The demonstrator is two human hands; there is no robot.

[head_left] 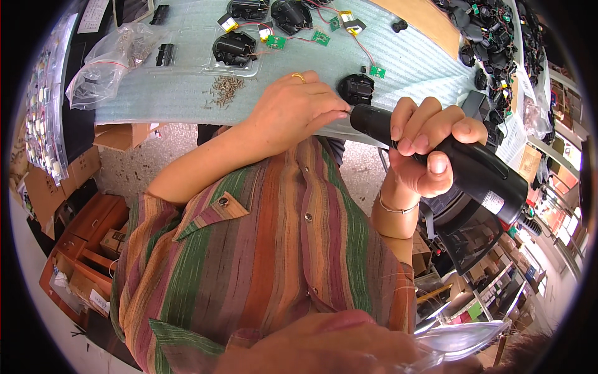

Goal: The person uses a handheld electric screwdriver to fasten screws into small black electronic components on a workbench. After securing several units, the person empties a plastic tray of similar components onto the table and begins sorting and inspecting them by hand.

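A black electric screwdriver [486, 171] lies in the grip of my right hand [430, 131], its nose pointing left toward my other hand. My left hand [299, 109] is closed in a pinch at the tip of the screwdriver; what its fingertips hold is too small to make out. Just beyond the tip, a round black housing [356, 89] rests on the table's near edge. A heap of small screws [225, 90] lies on the table to the left of my left hand.
The table [411, 62] has a pale foam cover. Farther back are black housings [291, 15], green circuit boards [321, 38] with wires, and small batteries [354, 27]. A clear plastic bag [103, 75] lies at left; many black parts [483, 37] pile up at right.
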